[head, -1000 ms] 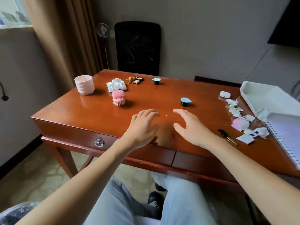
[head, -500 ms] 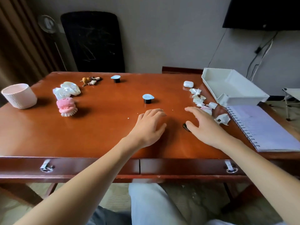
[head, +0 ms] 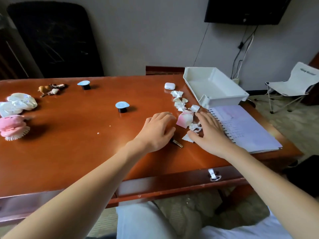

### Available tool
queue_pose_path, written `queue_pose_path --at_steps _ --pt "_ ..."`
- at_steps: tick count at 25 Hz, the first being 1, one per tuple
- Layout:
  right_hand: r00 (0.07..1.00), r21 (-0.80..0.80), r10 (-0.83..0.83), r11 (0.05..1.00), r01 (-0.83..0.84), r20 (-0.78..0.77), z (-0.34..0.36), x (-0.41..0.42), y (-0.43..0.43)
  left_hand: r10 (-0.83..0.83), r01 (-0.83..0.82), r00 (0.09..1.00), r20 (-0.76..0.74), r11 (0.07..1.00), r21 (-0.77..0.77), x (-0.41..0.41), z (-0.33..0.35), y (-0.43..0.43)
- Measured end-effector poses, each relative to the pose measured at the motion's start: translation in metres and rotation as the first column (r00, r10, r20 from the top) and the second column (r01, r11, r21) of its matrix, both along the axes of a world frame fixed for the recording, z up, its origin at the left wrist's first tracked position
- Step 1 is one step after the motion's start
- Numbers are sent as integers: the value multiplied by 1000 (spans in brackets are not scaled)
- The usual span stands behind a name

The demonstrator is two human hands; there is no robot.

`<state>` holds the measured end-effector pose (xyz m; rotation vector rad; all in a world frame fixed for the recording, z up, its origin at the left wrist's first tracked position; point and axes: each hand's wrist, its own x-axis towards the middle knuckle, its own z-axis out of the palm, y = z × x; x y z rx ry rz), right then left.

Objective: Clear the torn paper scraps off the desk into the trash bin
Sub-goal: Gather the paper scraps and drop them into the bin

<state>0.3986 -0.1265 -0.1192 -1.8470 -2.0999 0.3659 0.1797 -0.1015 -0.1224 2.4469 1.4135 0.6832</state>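
Torn white and pink paper scraps (head: pixel 183 107) lie in a loose line on the right part of the wooden desk (head: pixel 69 135), from an earbud case down to my hands. My left hand (head: pixel 158 131) rests flat on the desk just left of the scraps, fingers apart, holding nothing. Palm down, my right hand (head: pixel 209 131) lies on the right side of the pile, its fingers touching the lowest scraps and overlapping the notebook's spiral edge. A large pink scrap (head: pixel 184 119) sits between both hands. No trash bin shows in view.
A spiral notebook (head: pixel 245 128) and a white tray (head: pixel 214 87) lie right of the scraps. A small dark pen-like object (head: pixel 176 143) lies under my left hand. Two blue-lidded cups (head: pixel 122 107), an earbud case (head: pixel 169 86), a pink brush (head: pixel 13 126) and white cloth (head: pixel 17 103) stand on the desk.
Both hands have moved right across the desk to either side of the scraps. The view has turned right, so the cup at the left has gone out of sight.
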Motion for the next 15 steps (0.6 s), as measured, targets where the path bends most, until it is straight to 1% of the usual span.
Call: queue_pose_path --at_steps 3,5,9,12,15 --pt "999 -33 -30 999 31 12 -8 3 6 -30 30 999 -19 1000 -9 17 2 12" --pt "999 -21 -43 999 43 31 -13 5 9 -43 42 998 -37 999 -16 25 3 21" --pt "999 97 -32 995 29 28 -16 4 13 -52 51 997 -62 999 -16 33 5 46" --pt "994 159 44 986 -59 95 -16 6 20 -67 66 993 -98 998 -11 35 8 70" --pt "991 228 91 967 -112 99 -19 5 21 -134 133 976 -170 991 -20 40 7 90"
